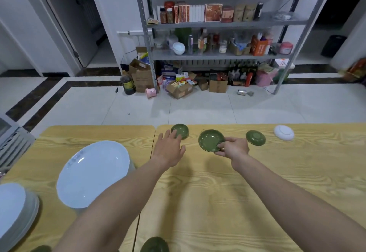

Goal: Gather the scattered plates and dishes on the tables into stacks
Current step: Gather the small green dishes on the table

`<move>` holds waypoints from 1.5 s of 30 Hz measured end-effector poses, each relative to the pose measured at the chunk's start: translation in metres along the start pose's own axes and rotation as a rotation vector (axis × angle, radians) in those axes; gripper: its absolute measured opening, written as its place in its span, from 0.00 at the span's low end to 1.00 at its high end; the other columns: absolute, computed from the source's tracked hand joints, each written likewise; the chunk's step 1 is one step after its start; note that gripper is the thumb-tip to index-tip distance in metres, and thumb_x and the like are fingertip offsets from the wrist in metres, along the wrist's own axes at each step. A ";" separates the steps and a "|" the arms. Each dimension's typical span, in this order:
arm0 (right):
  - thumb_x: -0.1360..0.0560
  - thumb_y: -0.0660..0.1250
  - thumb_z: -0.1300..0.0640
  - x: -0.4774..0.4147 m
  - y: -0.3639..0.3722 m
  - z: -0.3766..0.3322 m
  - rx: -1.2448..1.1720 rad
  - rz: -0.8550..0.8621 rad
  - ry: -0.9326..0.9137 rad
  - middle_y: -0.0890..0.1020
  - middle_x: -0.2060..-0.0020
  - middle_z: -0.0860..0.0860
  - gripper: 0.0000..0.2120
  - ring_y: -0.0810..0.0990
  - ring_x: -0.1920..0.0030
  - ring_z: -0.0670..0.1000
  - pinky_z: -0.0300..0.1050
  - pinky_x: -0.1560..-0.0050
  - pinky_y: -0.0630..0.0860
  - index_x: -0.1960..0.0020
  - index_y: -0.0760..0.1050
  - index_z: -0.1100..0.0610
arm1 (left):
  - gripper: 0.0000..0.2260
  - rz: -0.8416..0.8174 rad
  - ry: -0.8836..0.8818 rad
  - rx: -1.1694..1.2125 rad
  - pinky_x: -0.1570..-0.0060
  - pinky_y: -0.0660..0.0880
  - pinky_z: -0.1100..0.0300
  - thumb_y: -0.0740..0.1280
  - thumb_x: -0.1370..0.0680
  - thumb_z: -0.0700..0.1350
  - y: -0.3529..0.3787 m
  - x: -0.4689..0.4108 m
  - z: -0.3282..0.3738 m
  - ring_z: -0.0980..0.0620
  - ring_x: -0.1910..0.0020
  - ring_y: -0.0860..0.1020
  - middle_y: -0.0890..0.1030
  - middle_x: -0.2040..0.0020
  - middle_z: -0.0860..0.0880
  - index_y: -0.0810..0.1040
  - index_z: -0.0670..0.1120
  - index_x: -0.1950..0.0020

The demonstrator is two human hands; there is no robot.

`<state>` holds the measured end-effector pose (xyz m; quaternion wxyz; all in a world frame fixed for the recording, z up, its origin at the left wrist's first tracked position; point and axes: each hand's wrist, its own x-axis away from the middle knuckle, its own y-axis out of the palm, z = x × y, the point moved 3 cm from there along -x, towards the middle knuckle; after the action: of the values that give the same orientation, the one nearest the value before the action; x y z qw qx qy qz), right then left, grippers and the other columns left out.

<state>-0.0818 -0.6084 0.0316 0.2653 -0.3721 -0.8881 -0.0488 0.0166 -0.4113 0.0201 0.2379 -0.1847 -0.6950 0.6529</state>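
Observation:
My right hand (pixel 234 148) pinches the near rim of a small green dish (pixel 210 140), tilted up off the wooden table (pixel 217 192). With straight fingers, my left hand (pixel 169 148) reaches over another green dish (pixel 181 130) near the far edge and touches its near side. A third green dish (pixel 255 137) lies upside down to the right. Further right, a small white dish (pixel 283 132) lies upside down. A stack of large white plates (pixel 93 172) stands on the left table, and a second stack (pixel 13 210) is at the far left.
Two more green dishes (pixel 155 244) (pixel 41 248) show at the bottom edge. A seam (pixel 153 142) separates the two tables. Beyond the far edge is a tiled floor (pixel 198 103), then a metal shelf (pixel 217 53) with boxes and bottles around its foot.

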 end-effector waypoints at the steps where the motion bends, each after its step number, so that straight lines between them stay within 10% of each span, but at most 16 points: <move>1: 0.29 0.68 0.76 -0.007 0.003 -0.001 -0.001 0.001 0.004 0.82 0.51 0.62 0.15 0.85 0.66 0.57 0.44 0.64 0.83 0.44 0.78 0.65 | 0.22 -0.011 -0.005 0.015 0.28 0.59 0.46 0.53 0.17 0.55 0.004 -0.008 -0.001 0.44 0.25 0.61 0.66 0.25 0.45 0.69 0.46 0.28; 17: 0.30 0.69 0.75 -0.093 0.058 0.008 0.020 -0.015 0.082 0.83 0.55 0.61 0.14 0.86 0.66 0.56 0.51 0.56 0.84 0.54 0.78 0.58 | 0.23 -0.098 -0.672 0.856 0.43 0.71 0.54 0.67 0.20 0.46 0.084 -0.119 -0.035 0.39 0.36 0.74 0.73 0.33 0.38 0.67 0.40 0.28; 23: 0.30 0.70 0.75 -0.113 0.059 0.019 0.007 0.015 0.113 0.83 0.54 0.60 0.15 0.86 0.64 0.55 0.47 0.59 0.84 0.48 0.79 0.61 | 0.28 -0.029 -0.869 1.105 0.34 0.72 0.53 0.70 0.22 0.41 0.117 -0.143 -0.039 0.41 0.34 0.74 0.74 0.30 0.41 0.64 0.43 0.24; 28: 0.30 0.70 0.75 -0.124 0.055 0.026 0.023 0.030 0.127 0.83 0.53 0.61 0.17 0.86 0.67 0.53 0.48 0.57 0.84 0.44 0.78 0.62 | 0.21 0.096 -0.974 1.308 0.46 0.80 0.48 0.67 0.26 0.31 0.136 -0.158 -0.040 0.41 0.47 0.81 0.79 0.42 0.45 0.77 0.48 0.36; 45: 0.30 0.70 0.75 -0.049 0.022 0.029 -0.064 -0.039 0.075 0.83 0.55 0.60 0.16 0.86 0.66 0.56 0.47 0.57 0.84 0.45 0.78 0.61 | 0.24 0.108 -0.802 1.536 0.68 0.82 0.58 0.69 0.26 0.27 0.076 -0.020 0.025 0.38 0.50 0.82 0.78 0.43 0.43 0.77 0.44 0.33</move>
<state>-0.0506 -0.6150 -0.0200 0.2851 -0.3608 -0.8827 -0.0964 0.0146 -0.4377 -0.0578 0.0024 0.2384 -0.0833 0.9676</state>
